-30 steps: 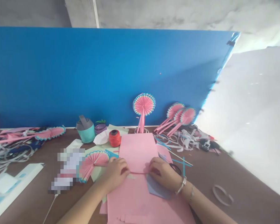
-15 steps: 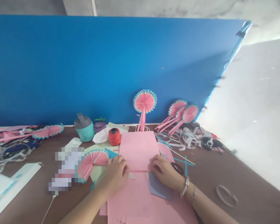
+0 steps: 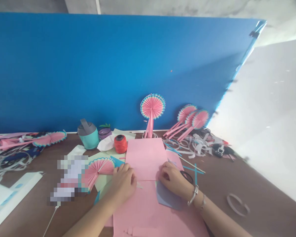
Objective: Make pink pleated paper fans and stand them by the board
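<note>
A smaller pink paper lies in front of me, its near edge over a large pink sheet. At its left near corner my left hand has its fingers curled on the edge. My right hand is closed at the right near corner, thumb and fingers together on the paper. A grey-purple paper piece sticks out under my right hand. Left of my left hand lies a pleated pink fan with a blue-green rim. Black scissor handles show beside my right hand.
Behind the paper stand a red thread spool, a teal cup and an upright pink fan. More fans and paper strips lie back right. A white power strip is at left, a white ring at right.
The whole view has shifted very slightly. Both hands stay at the near corners of the smaller pink paper, which lies as before.
</note>
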`<state>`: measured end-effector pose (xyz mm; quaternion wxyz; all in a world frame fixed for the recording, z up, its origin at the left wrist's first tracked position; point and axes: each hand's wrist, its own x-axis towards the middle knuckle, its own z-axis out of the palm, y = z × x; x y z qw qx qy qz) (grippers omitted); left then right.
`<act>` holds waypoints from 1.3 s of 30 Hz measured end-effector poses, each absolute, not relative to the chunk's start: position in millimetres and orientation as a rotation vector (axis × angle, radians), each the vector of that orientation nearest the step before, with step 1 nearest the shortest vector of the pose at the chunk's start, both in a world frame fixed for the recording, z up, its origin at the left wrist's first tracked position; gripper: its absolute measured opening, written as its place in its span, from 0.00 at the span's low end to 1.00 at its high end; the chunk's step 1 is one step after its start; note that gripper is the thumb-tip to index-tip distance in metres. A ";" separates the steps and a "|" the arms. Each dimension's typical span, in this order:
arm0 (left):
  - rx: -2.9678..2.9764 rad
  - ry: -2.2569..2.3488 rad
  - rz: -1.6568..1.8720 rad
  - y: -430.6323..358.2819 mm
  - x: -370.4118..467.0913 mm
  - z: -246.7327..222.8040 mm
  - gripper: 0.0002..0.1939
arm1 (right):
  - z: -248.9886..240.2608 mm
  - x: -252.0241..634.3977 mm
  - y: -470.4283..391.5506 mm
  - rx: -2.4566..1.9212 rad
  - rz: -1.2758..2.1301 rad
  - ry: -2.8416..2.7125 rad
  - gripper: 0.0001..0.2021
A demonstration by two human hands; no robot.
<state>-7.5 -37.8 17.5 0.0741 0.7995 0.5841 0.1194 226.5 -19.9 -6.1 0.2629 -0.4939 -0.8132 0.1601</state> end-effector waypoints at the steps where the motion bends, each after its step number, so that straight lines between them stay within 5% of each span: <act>1: 2.400 1.769 0.338 -38.5 -6.5 18.9 0.09 | -6.6 226.6 -19.7 -1.339 0.427 -2.201 0.12; 4: 2.425 1.789 0.340 -41.4 -4.3 22.1 0.10 | -8.9 227.6 -18.5 -1.362 0.396 -2.206 0.10; 10: 2.774 1.437 0.401 -45.1 -1.7 24.0 0.35 | -9.2 231.4 -19.4 -1.473 0.281 -2.211 0.02; 26: 2.609 1.374 0.424 -40.5 -13.0 17.8 0.26 | -14.8 264.7 -16.6 -2.145 0.088 -2.094 0.45; 32: 2.416 1.549 0.674 -36.5 -25.4 1.3 0.22 | -9.3 266.5 -13.8 -2.200 0.248 -2.127 0.50; 39: 2.374 1.586 0.720 -43.1 -26.2 -1.7 0.32 | -7.9 272.9 -11.8 -2.202 0.311 -2.145 0.46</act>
